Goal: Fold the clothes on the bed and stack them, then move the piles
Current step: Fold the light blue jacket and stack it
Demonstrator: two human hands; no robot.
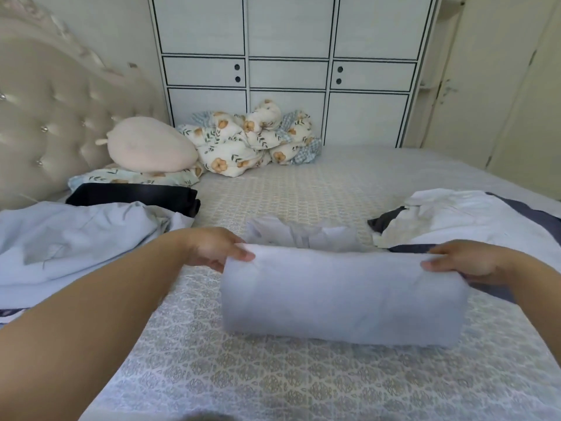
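The left hand (212, 249) and the right hand (461, 262) are each pinching a top corner of the pale lilac garment (343, 291), thumbs over the raised edge, and are holding that half-folded cloth just above the middle of the bed (273, 375). To my eye the fold will be landing best if both corners are travelling level and dropping squarely onto the collared part lying flat behind. The cloth is looking soft, thin and limp, forming a smooth rectangle, while the patterned cover beneath is showing a flat woven lattice.
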